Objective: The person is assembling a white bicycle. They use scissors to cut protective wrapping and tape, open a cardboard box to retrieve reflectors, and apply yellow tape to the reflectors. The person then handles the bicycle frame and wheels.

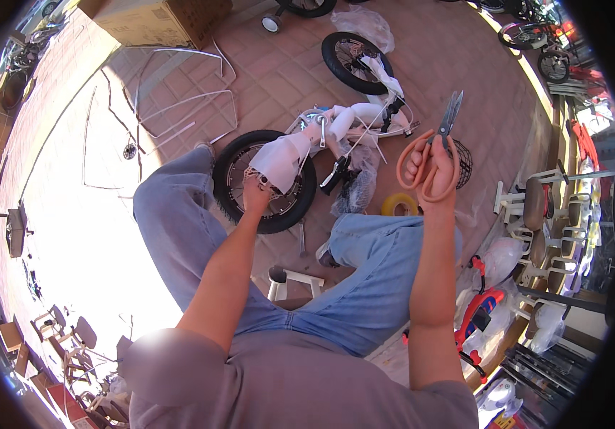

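Note:
A small bicycle lies on the brick paving in front of me, its frame [354,118] partly wrapped in white foam and clear plastic. My left hand [256,193] is at the hub of its near black-tyred wheel [228,179], fingers closed on the lower edge of a white foam sheet [282,159]. The fingertips are partly hidden. Raised to the right of the bicycle, my right hand [432,168] grips scissors [450,118] by their orange handles, blades pointing away from me. The bicycle's other wheel [356,63] lies farther off.
A roll of yellow tape [399,205] and a black wire basket [463,164] are near my right knee. A white-framed stool [296,279] shows between my legs. Cut white straps [186,107] litter the ground at left, below a cardboard box [157,21]. Chairs [536,200] line the right side.

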The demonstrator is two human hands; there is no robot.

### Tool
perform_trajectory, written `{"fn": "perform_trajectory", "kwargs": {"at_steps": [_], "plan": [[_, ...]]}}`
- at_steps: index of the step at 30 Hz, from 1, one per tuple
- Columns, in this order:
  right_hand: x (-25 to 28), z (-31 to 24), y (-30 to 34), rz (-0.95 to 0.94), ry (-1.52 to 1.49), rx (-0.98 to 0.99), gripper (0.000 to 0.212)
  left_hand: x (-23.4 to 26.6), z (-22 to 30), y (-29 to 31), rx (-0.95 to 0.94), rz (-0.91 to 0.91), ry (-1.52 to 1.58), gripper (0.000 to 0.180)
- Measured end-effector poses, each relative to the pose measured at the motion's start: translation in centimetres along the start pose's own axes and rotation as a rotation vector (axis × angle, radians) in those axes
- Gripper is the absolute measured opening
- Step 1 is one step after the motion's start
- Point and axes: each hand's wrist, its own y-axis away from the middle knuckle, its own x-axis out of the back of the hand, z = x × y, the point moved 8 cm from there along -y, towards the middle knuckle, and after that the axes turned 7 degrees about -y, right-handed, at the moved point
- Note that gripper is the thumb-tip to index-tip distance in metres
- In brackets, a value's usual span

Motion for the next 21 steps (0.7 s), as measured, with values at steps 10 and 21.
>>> {"fn": "perform_trajectory", "kwargs": {"at_steps": [10, 21], "plan": [[-5.5, -6.1, 3.6, -0.042, 0.205, 0.358, 0.030, -0.8, -3.5, -0.1, 0.543, 0.022, 0.798, 0.040], [-3.6, 0.2, -0.4, 0.027, 0.326, 0.171, 0.029, 0.8, 2.6, -1.2, 0.472, -0.189, 0.945, 0.035]]}}
